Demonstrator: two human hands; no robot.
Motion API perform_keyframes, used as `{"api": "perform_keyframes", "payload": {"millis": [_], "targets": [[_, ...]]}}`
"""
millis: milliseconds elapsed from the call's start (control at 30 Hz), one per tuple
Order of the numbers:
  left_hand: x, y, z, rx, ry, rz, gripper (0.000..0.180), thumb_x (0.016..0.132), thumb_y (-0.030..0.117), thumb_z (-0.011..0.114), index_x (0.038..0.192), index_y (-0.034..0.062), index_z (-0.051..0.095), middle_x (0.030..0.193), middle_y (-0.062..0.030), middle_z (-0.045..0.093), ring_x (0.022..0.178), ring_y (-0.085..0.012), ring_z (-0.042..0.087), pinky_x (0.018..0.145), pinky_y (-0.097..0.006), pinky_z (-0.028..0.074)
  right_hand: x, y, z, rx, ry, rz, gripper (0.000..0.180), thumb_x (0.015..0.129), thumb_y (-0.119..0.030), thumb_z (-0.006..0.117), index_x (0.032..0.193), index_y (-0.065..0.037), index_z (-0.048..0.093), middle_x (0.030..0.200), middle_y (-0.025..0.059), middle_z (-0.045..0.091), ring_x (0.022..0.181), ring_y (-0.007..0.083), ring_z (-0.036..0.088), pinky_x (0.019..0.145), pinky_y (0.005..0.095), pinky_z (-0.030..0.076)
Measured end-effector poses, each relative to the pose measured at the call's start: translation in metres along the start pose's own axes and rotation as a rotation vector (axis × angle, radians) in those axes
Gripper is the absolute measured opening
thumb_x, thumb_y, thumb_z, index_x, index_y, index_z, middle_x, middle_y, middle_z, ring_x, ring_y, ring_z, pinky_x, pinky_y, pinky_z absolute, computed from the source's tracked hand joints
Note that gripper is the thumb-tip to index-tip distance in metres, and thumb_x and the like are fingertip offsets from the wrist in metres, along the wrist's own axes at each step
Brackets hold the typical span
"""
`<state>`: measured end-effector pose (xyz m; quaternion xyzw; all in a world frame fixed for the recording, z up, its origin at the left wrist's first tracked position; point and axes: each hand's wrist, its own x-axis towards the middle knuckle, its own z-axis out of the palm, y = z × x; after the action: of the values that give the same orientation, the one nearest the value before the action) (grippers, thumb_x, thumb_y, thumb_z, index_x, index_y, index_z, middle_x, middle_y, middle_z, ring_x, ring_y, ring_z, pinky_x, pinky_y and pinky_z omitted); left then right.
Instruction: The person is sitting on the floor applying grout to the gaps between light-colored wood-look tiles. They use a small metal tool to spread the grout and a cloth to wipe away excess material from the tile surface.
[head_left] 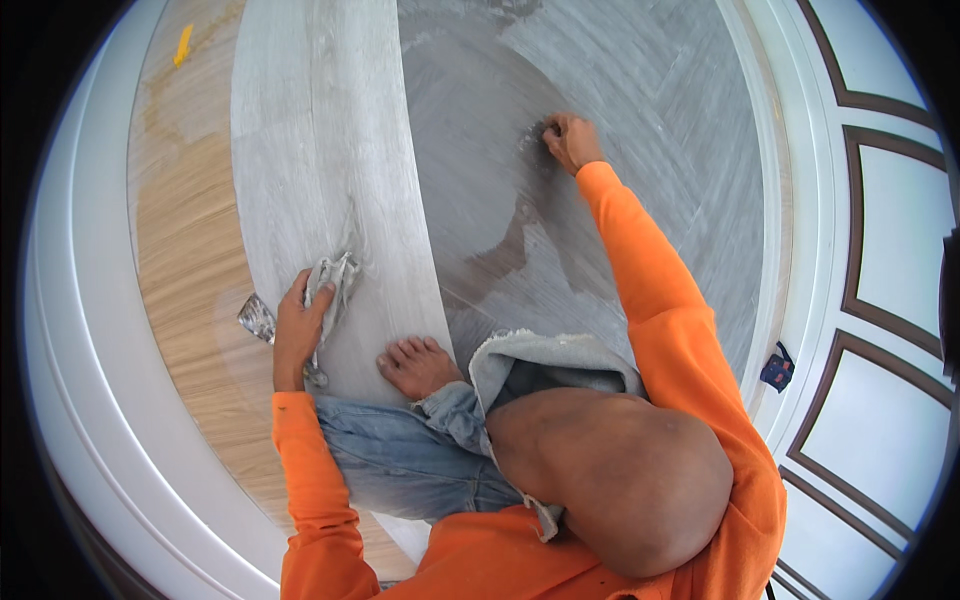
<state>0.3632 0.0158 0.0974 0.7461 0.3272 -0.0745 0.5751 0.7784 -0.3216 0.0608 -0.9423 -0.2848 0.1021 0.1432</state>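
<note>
My left hand rests on a pale grey wood-look floor plank and grips a crumpled grey rag together with a metal scraper whose blade sticks out to the left. My right hand reaches far forward, fingers closed and pressed onto the grey adhesive-coated floor; whatever it holds is hidden. I crouch with a bare foot on the plank and a bare knee in front.
Light brown wood flooring lies to the left, bordered by a white baseboard. A small yellow object lies at the far left top. White panelled wall stands to the right, with a small dark blue object at its base.
</note>
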Motion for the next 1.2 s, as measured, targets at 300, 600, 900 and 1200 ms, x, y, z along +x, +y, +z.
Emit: {"api": "perform_keyframes", "payload": {"millis": [300, 600, 900, 1200], "targets": [[-0.001, -0.006, 0.000, -0.003, 0.009, 0.015, 0.042, 0.103, 0.027, 0.066, 0.133, -0.0030, 0.067, 0.116, -0.0173, 0.076, 0.107, -0.0246, 0.068, 0.099, -0.035, 0.050, 0.000, -0.009, -0.003, -0.035, 0.015, 0.000, 0.027, 0.091, -0.015, 0.067, 0.114, -0.003, 0.074, 0.114, 0.0178, 0.074, 0.104, 0.0404, 0.071, 0.092, 0.0482, 0.056], [0.000, -0.010, 0.000, -0.205, 0.029, -0.047, 0.043, 0.103, 0.030, 0.068, 0.130, -0.0039, 0.069, 0.113, -0.0136, 0.076, 0.102, -0.0189, 0.068, 0.092, -0.032, 0.053, -0.052, -0.106, -0.003, 0.651, -0.021, 0.251, 0.023, 0.095, -0.016, 0.071, 0.112, -0.002, 0.078, 0.104, 0.0110, 0.077, 0.086, 0.0193, 0.071, 0.080, 0.0346, 0.056], [0.006, 0.054, 0.071, -1.165, 0.077, -0.223, 0.052, 0.106, 0.039, 0.063, 0.139, 0.0004, 0.059, 0.125, -0.0105, 0.071, 0.106, -0.0222, 0.072, 0.094, -0.038, 0.060, -0.100, -0.184, 0.017, 1.337, -0.196, 0.388, 0.020, 0.098, -0.013, 0.075, 0.111, 0.001, 0.078, 0.093, 0.0049, 0.077, 0.082, 0.0098, 0.068, 0.079, 0.0268, 0.054], [0.029, 0.064, 0.148, -1.049, 0.119, -0.070, 0.042, 0.101, 0.020, 0.075, 0.133, -0.0034, 0.061, 0.117, -0.0099, 0.072, 0.100, -0.0148, 0.070, 0.085, -0.031, 0.057, -0.129, -0.198, 0.023, 1.200, -0.315, 0.282, 0.020, 0.095, -0.011, 0.077, 0.110, 0.003, 0.078, 0.097, 0.0067, 0.079, 0.087, 0.0104, 0.070, 0.081, 0.0264, 0.056]]}}
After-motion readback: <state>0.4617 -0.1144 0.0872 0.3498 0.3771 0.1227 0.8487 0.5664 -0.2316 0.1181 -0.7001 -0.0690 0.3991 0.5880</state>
